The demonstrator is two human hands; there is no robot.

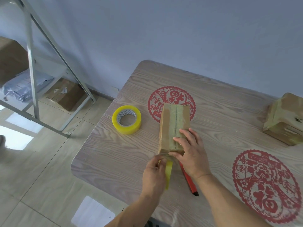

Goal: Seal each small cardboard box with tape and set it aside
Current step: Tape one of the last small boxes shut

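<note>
Cutter (188, 181) half hidden under right hand (191, 158).

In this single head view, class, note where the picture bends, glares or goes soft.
Head view: the wide lens curves the table edges and the ladder; window glare washes out the floor at left; the left hand and its tape roll look slightly smeared; the box stays fairly sharp.
</note>
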